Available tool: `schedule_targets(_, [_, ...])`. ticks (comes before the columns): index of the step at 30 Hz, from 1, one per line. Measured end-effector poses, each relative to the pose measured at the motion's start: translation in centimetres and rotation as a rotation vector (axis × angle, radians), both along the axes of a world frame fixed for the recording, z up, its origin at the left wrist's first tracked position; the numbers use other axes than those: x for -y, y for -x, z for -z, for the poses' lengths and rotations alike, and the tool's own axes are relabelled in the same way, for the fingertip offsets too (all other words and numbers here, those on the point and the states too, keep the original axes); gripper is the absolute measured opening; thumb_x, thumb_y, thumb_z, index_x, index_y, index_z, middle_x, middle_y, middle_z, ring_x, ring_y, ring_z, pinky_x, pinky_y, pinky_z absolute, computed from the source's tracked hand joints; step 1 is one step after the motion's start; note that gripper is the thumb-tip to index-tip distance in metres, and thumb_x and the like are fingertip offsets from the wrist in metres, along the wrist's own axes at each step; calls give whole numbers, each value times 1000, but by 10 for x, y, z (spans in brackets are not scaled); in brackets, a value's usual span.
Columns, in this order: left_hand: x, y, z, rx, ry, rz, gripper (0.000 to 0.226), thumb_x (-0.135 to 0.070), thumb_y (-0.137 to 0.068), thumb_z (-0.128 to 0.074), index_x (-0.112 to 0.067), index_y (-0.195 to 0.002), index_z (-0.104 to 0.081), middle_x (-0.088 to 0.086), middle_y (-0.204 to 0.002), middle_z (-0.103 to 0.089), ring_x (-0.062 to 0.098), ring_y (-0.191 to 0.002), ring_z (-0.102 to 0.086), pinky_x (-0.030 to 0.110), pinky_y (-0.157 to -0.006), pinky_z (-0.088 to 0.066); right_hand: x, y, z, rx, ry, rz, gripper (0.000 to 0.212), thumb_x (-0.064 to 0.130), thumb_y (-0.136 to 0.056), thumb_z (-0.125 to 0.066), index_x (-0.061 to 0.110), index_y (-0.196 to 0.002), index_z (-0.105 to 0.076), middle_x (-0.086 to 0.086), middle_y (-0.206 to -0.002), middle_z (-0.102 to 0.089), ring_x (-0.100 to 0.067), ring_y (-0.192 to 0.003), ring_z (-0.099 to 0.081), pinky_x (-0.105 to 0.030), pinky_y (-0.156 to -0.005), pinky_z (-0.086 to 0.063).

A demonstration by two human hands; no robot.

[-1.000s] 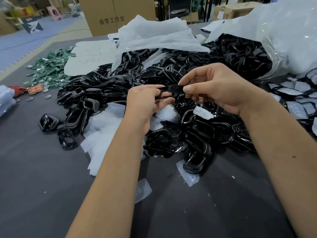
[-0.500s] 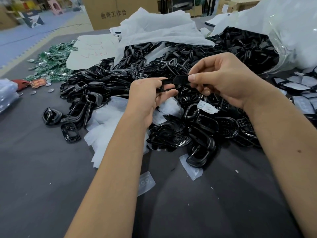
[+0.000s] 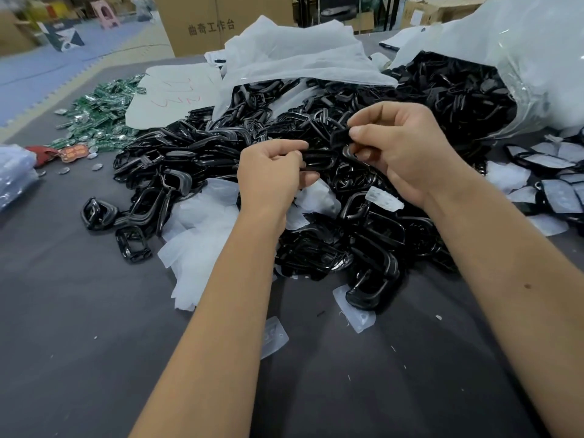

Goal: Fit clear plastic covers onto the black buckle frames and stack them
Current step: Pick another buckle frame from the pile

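Both hands are raised over a big heap of black buckle frames (image 3: 373, 235) on the dark grey table (image 3: 94, 358). My left hand (image 3: 268, 178) grips the left end of one black buckle frame (image 3: 319, 158). My right hand (image 3: 401, 147) pinches its right end between thumb and forefinger. Whether a clear cover sits on that held frame cannot be told. Loose clear plastic covers (image 3: 273, 336) lie on the table near my forearms, one more clear cover (image 3: 384, 199) on the heap. Covered buckles (image 3: 556, 191) lie in a group at the right edge.
A large clear plastic bag (image 3: 518, 64) spills more black frames at the back right. White plastic sheets (image 3: 294, 55) drape the pile's far side. Green packets (image 3: 101, 118) are scattered at the back left, beside a cardboard box (image 3: 218, 23). White wrappers (image 3: 202, 245) lie left of my left arm.
The view has tilted slightly, so the hands and heap sit a little lower in frame. Both hands keep their hold on the same buckle frame, the fingers shifting slightly.
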State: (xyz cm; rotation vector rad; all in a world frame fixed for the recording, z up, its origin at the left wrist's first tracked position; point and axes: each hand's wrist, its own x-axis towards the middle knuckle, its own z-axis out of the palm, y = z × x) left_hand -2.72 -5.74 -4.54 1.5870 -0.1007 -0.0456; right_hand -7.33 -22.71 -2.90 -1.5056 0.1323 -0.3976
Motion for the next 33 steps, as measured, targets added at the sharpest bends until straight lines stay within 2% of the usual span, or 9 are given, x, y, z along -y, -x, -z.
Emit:
schedule_targets(5, [6,1,3,127,-97,-9,26,4,-91,-60,-14,-87,-79,14,-67,-59,19,-53,-71,33,-65,-62,-11,-1,9,-11,156,-6,24,-7,-81,-81,15,-87,-76,1,-76,-71,-6,-69,-65,-18,-68,-51])
schedule_targets(10, [13,4,8,157,-138,18,18,2,-89,-64,-9,-85,-77,14,-63,-60,23,-58,-74,38,-66,-65,-31,-1,10,137,234,-30,20,-7,-89,-73,13,-91,-75,-2,-84,-73,-10,-79,-67,-23,-77,-56])
schedule_targets(14, [13,1,8,56,-20,11,25,9,-89,-58,-5,-88,-78,21,-74,-67,37,-72,-76,28,-64,-60,-31,0,9,157,262,0,12,-1,-97,-66,9,-98,-72,-7,-80,-73,-15,-64,-68,-28,-55,-55])
schedule_targets(18, [13,1,7,-21,84,11,35,13,-86,-48,-5,-87,-78,14,-80,-70,27,-64,-76,24,-59,-57,-25,-4,14,68,401,60,24,-3,-97,-62,13,-97,-80,5,-62,-69,-8,-53,-62,-19,-56,-50])
schedule_targets(21, [13,1,8,-38,84,-1,34,9,-85,-50,-9,-87,-79,13,-80,-71,27,-67,-75,29,-63,-57,-25,-4,16,14,333,45,23,-9,-96,-60,9,-102,-74,-8,-67,-73,-22,-61,-75,-28,-64,-61])
schedule_targets(25, [12,1,9,-100,136,0,34,6,-84,-48,-10,-87,-78,19,-86,-75,36,-80,-77,28,-55,-50,-25,-4,19,-4,278,100,10,-4,-87,-77,5,-86,-73,-10,-70,-76,-29,-64,-78,-40,-67,-65])
schedule_targets(29, [11,0,11,-85,98,-10,33,-3,-77,-52,-14,-88,-81,18,-93,-75,42,-94,-74,36,-65,-50,-29,-4,19,-7,251,137,12,-2,-86,-80,9,-80,-78,-9,-68,-76,-27,-64,-78,-38,-69,-65])
schedule_targets(32, [11,0,10,-66,122,6,34,6,-83,-50,-6,-94,-80,21,-96,-76,38,-91,-76,43,-77,-62,-30,-5,19,-22,226,170,9,1,-85,-82,7,-81,-78,-9,-68,-76,-26,-63,-78,-36,-68,-66])
schedule_targets(33, [10,0,9,-60,133,13,35,10,-85,-48,-3,-95,-79,22,-95,-76,37,-85,-77,39,-73,-63,-29,-4,19,-30,223,185,9,2,-84,-84,6,-81,-77,-9,-68,-76,-26,-62,-77,-36,-67,-65])
